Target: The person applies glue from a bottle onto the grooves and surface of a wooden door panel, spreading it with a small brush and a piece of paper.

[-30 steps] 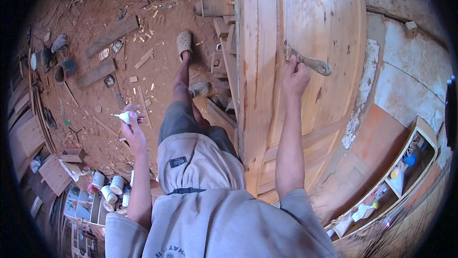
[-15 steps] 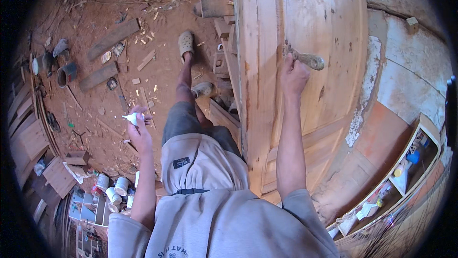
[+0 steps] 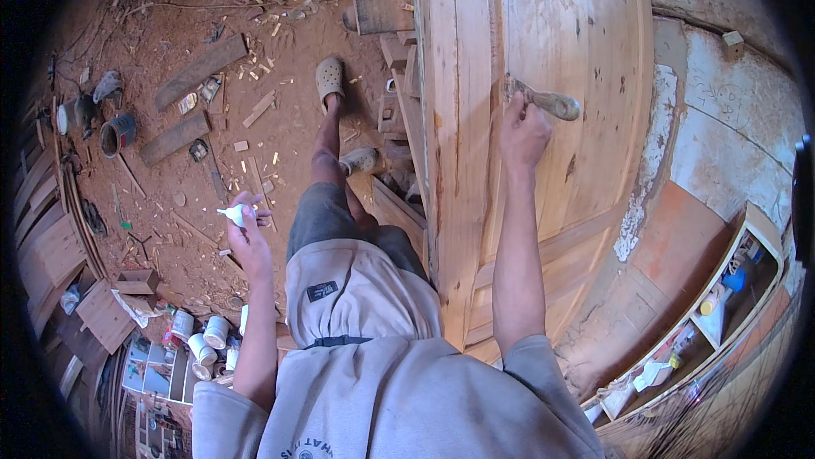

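Note:
My right hand (image 3: 525, 135) is closed round a putty knife (image 3: 558, 105) with a rounded, stained handle. Its blade end meets the groove beside a long upright strip of a pale wooden panel door (image 3: 586, 153). Dark knots, cracks and a brown smear mark the door's surface. Off to the left, away from the door, my left hand (image 3: 250, 238) grips a small white bottle (image 3: 239, 216) with a pointed nozzle directed left. My palm and fingers hide part of the bottle.
Wood offcuts and chips litter the dirt floor, with a plank (image 3: 202, 71) and a tin can (image 3: 118, 134) at left. White tubs (image 3: 216, 332) stand at lower left. An open wooden shelf (image 3: 722, 315) with bottles lies at right. Blocks are stacked beside the door's left edge.
The putty knife has shifted very slightly up, and its handle has tilted a little in my right hand. My left hand with the bottle stays nearly in place.

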`<control>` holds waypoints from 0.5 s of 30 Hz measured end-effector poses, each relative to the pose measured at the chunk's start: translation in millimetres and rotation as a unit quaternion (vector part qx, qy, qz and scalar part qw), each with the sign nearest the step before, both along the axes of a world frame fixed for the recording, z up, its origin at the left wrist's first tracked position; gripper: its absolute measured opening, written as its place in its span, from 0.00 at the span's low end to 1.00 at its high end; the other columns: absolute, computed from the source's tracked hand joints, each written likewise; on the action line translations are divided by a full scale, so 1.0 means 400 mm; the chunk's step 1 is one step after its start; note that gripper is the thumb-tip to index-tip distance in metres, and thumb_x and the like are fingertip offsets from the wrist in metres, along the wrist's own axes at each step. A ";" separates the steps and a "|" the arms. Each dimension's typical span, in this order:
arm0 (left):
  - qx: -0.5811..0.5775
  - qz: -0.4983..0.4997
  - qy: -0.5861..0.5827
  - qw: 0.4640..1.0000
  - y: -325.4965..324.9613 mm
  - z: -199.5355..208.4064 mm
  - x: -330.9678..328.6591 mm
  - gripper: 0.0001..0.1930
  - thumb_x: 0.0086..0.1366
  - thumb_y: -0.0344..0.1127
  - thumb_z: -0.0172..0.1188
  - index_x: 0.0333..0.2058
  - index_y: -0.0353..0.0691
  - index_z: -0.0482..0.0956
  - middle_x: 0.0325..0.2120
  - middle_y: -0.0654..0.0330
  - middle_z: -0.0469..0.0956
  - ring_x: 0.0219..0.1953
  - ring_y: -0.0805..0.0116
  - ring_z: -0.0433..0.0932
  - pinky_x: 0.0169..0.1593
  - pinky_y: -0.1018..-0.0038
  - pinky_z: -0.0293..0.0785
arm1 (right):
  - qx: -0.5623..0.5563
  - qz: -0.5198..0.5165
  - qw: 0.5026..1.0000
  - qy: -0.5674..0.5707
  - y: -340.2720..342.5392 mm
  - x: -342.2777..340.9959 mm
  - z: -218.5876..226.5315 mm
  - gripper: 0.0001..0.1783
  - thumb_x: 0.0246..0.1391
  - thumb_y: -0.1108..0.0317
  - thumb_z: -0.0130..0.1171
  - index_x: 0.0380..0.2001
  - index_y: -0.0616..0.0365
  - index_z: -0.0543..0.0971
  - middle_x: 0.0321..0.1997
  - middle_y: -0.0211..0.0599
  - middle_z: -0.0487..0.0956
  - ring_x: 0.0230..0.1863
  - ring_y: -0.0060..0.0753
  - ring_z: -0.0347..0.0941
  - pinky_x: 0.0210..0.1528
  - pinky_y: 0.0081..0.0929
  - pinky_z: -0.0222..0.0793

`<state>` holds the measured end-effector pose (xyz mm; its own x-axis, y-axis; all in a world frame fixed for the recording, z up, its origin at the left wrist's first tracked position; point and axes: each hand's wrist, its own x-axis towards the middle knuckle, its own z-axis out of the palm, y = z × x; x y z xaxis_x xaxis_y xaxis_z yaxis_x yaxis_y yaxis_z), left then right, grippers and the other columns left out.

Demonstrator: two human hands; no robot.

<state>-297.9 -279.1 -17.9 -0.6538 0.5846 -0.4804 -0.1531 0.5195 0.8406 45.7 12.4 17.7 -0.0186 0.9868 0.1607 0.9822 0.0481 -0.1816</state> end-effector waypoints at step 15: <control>0.003 0.009 -0.014 1.000 0.002 0.000 0.010 0.17 0.72 0.39 0.45 0.53 0.34 0.68 0.43 0.55 0.78 0.32 0.76 0.76 0.35 0.81 0.69 | 0.019 0.018 1.000 0.012 -0.009 0.014 -0.006 0.25 0.61 0.58 0.50 0.14 0.63 0.74 0.17 0.54 0.74 0.21 0.56 0.73 0.25 0.49 0.64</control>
